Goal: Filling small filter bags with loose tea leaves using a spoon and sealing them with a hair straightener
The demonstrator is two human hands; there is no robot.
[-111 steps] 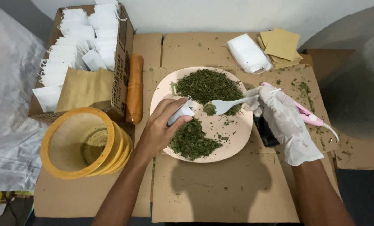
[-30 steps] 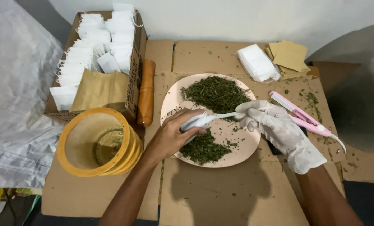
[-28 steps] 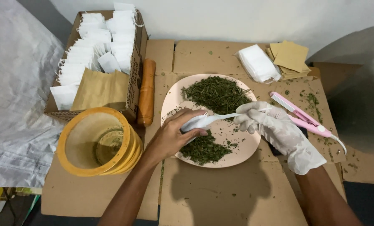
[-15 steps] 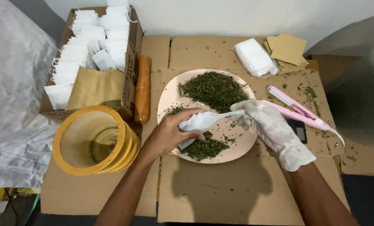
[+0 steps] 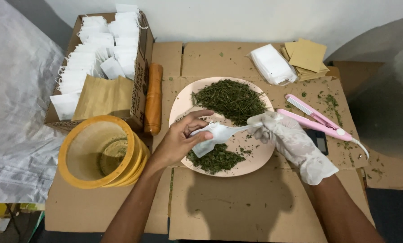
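Near the person, the bare left hand point(image 5: 176, 144) pinches a small white filter bag point(image 5: 207, 143) betw. thumb and fingers; the fingers are curled shut on the bag's edge, and the bag hangs just over the pale pink plate point(image 5: 255, 163). The gloved right hand point(image 5: 291, 141) is closed around the handle of a white plastic spoon point(image 5: 230, 130). The spoon's long axis goes left-right, w/ its bowl pointing left, touching or just at the bag's mouth; I cannot tell if the bowl is inside. So the bag lies directly left of the right fingers, and the left hand is the nearer one to it.

On the plate, a small heap of dried green herb point(image 5: 216, 159) lies below the bag, a bigger heap point(image 5: 230, 99) further back. At left stand stacked yellow sieves point(image 5: 97, 150). Right of the plate lies a pink sealer tool point(image 5: 316, 119). Far left, a cardboard box point(image 5: 140, 76) w/ many white bags.
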